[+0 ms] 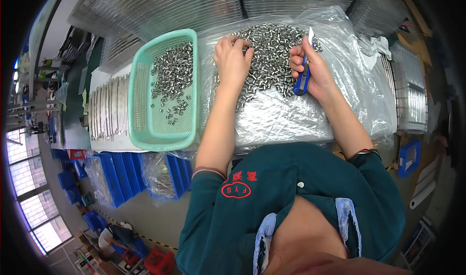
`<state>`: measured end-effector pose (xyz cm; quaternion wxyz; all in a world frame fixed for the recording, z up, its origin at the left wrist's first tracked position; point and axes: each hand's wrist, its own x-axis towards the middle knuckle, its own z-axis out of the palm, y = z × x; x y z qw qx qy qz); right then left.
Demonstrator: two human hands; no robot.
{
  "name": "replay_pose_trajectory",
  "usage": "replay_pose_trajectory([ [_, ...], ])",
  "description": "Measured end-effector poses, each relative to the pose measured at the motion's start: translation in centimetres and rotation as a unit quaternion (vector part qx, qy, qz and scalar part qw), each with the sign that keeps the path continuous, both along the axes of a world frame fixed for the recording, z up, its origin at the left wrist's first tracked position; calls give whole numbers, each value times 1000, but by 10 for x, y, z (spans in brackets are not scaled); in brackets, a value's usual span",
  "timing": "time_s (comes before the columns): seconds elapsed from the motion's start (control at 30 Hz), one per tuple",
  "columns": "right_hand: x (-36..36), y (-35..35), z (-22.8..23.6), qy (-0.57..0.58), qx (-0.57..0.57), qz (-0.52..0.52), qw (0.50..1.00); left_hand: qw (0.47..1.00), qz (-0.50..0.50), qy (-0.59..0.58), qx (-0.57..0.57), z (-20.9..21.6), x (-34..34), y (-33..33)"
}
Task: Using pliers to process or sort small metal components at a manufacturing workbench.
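A large heap of small metal tube pieces [272,44] lies on clear plastic sheeting. My left hand [232,64] rests at the heap's left edge, its fingers bent and apart, the thumb spread toward the pieces; the fingertips are partly hidden. On the heap's right side, my right hand [314,68] is closed around a blue utility knife [302,78], the pale blade pointing away from me. Left of my left hand stands a light green perforated basket [141,100], with many similar metal pieces [172,71] scattered inside.
Long metal rods [109,107] lie side by side left of the basket. Stacked clear trays [160,8] line the table's back; more clear trays [410,90] stand right. Plastic sheeting [281,119] covers the table front. Blue bins [119,175] sit below, and another person [114,238] is at lower left.
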<state>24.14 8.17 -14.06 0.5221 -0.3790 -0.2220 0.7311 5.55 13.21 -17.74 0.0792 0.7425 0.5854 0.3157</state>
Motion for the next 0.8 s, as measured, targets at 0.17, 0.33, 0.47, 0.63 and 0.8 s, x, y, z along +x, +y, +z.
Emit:
replay_pose_trajectory([
  [0.17, 1, -1, 0, 26, 2, 49, 998, 1000, -18, 13, -20, 3, 6, 4],
  [0.33, 0, -1, 3, -1, -3, 58, 998, 952, -222, -148, 148, 32, 26, -13],
  [0.47, 2, -1, -2, 44, -32, 67, 996, 946, -236, -171, 140, 34, 31, -22],
  [0.63, 2, -2, -2, 67, -26, 72, 995, 943, -248, -184, 124, 33, 34, -21],
  [0.8, -2, -3, 4, -44, 15, 62, 997, 949, -239, -142, 148, 33, 32, -22],
])
